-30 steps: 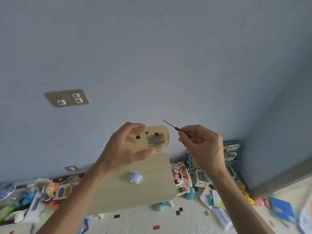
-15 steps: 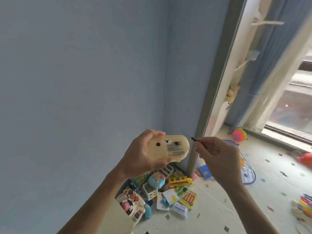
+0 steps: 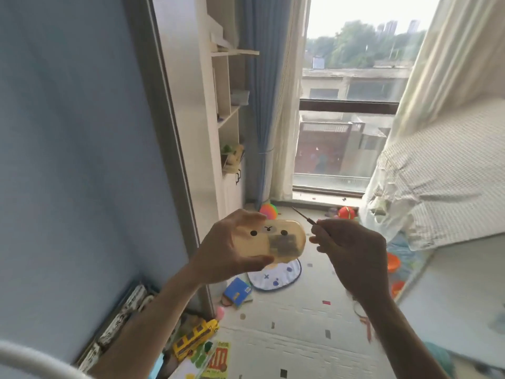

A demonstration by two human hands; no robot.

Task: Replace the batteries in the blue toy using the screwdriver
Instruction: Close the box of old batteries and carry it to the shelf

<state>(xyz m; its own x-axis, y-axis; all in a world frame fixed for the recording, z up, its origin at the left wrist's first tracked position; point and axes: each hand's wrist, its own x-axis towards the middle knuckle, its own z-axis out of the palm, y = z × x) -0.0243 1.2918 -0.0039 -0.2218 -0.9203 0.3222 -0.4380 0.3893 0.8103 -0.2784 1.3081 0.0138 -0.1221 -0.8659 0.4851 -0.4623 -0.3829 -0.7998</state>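
Observation:
My left hand (image 3: 226, 250) grips a translucent yellow oval case (image 3: 273, 240) with a small animal face on it; a dark grey block shows through its right half. My right hand (image 3: 352, 250) pinches a thin screwdriver (image 3: 304, 216) whose metal tip points up and left, a short way above the case's right end and apart from it. Both hands are raised at chest height in front of the window. No blue toy is in sight.
A blue wall (image 3: 68, 160) fills the left. A shelf unit (image 3: 226, 105) and blue curtain (image 3: 262, 91) stand beside the window (image 3: 352, 105). A bed (image 3: 448, 187) is at right. A yellow toy bus (image 3: 195, 337), a round mat (image 3: 276, 277), balls and booklets lie on the floor.
The view has swung right, from the blue wall and small table to the window and bed. Both hands keep the same grips, the case and screwdriver staying close together.

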